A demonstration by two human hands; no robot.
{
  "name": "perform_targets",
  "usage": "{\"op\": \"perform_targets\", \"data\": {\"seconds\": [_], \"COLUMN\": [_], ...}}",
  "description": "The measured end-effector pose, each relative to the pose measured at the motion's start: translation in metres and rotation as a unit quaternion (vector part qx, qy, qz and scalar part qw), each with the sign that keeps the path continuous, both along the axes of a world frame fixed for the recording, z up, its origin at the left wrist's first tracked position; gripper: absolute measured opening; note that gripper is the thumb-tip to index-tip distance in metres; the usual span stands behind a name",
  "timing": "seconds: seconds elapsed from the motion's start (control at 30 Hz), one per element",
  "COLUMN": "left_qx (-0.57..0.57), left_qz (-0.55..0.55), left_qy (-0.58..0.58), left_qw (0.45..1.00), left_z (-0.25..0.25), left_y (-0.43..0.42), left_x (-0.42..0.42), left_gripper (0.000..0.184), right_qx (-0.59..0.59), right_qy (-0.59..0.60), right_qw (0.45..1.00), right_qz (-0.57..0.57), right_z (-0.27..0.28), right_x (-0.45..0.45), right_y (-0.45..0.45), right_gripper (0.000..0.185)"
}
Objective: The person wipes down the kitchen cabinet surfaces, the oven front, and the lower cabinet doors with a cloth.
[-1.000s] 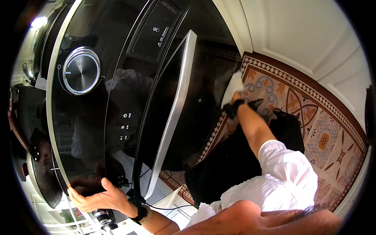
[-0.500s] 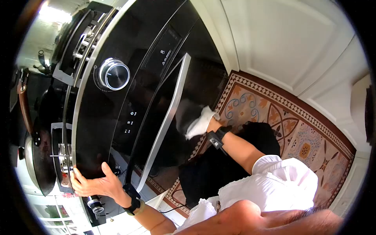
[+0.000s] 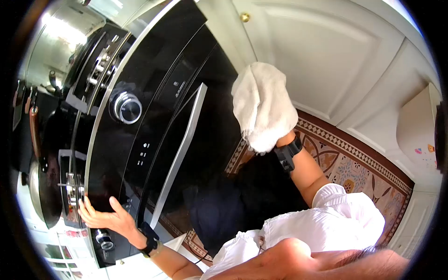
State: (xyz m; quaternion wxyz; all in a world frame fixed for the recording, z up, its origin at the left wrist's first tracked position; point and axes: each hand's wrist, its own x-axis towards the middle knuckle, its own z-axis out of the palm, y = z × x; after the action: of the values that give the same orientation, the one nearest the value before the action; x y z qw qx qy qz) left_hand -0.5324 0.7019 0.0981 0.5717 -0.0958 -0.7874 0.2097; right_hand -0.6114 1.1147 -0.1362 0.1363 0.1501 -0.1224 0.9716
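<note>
My left hand (image 3: 106,219) lies with fingers outstretched and thumb apart on the front edge of the gas stove (image 3: 100,116), beside a control knob (image 3: 104,239). My right hand is covered by a pale, off-white cleaning cloth (image 3: 263,100), so its fingers are hidden; only the wrist with a black band shows. The cloth hangs bunched around that hand, in front of the lower end of the glossy black oven door (image 3: 212,102). A long silver handle (image 3: 182,149) crosses the door.
A second knob (image 3: 127,108) sticks out of the front panel. On the burners sits a wok with a lid (image 3: 39,193). White cabinet doors (image 3: 312,51) adjoin the oven, with patterned floor tiles (image 3: 357,170) below. A white bin-like container (image 3: 415,133) stands at the far right.
My right hand has moved up and away from the oven door with the cloth, which is now spread over the hand. My left hand stays at the stove edge. The view has shifted slightly.
</note>
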Motion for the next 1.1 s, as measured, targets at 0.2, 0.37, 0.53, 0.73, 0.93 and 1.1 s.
{"op": "perform_targets", "data": {"seconds": [0.2,0.37,0.53,0.73,0.93,1.1], "left_qx": [0.129,0.485,0.585,0.749,0.357,0.159], "left_qz": [-0.428,-0.503,-0.364,-0.403,-0.675,-0.558], "left_qy": [-0.287,-0.666,-0.699,-0.506,-0.103,-0.065], "left_qw": [0.847,0.262,0.195,0.142,0.638,0.812], "left_z": [-0.049,-0.122,-0.174,-0.198,-0.082,-0.067], "left_y": [0.141,0.286,0.351,0.356,0.392,0.423], "left_x": [0.007,-0.058,-0.095,-0.159,-0.204,-0.277], "left_gripper": [0.072,0.093,0.041,0.028,0.039,0.051], "right_qx": [0.213,0.269,0.198,-0.047,0.269,0.482], "right_qy": [0.014,-0.101,-0.118,-0.206,-0.101,-0.028], "right_qw": [0.972,0.943,0.968,0.977,0.946,0.821], "right_qz": [-0.096,-0.166,-0.094,0.033,-0.147,-0.304], "right_z": [0.032,0.069,0.020,0.001,0.119,0.165], "right_x": [0.031,0.053,0.059,0.055,-0.009,-0.063], "right_y": [0.027,0.036,0.074,0.113,0.093,0.079], "right_gripper": [0.054,0.050,0.044,0.049,0.052,0.050]}}
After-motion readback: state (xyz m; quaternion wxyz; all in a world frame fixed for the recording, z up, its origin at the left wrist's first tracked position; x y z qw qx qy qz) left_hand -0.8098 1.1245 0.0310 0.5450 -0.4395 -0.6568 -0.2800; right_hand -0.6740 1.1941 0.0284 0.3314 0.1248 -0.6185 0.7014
